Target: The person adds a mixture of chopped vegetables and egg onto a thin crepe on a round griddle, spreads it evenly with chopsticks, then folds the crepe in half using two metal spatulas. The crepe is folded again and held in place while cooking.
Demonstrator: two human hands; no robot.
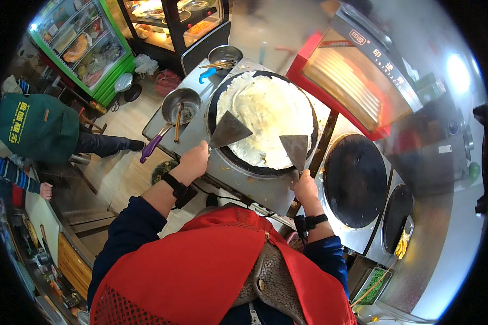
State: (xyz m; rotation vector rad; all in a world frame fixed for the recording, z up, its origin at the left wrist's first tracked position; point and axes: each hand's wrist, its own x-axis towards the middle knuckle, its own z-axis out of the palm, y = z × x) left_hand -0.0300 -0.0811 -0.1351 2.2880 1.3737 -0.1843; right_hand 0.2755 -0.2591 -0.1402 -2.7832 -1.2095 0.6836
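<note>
A large pale crepe [265,116] covers most of a round black griddle [244,163] in front of me. My left hand [194,159] is closed round the handle of a flat metal scraper [231,131], whose wide blade lies over the crepe's left edge. In my right hand [306,187] is a second metal scraper [295,150], its blade over the crepe's lower right edge. Both handles are mostly hidden by my fingers. The crepe lies flat, with yellowish patches toward its middle and a ragged rim.
Left of the griddle stand a metal pot [181,105] with chopsticks and a purple-handled tool [151,149]. A second bowl [225,54] sits behind it. Another black griddle [355,180] is at right, below a red-framed glass case [358,76]. A person in a green apron [38,127] bends at far left.
</note>
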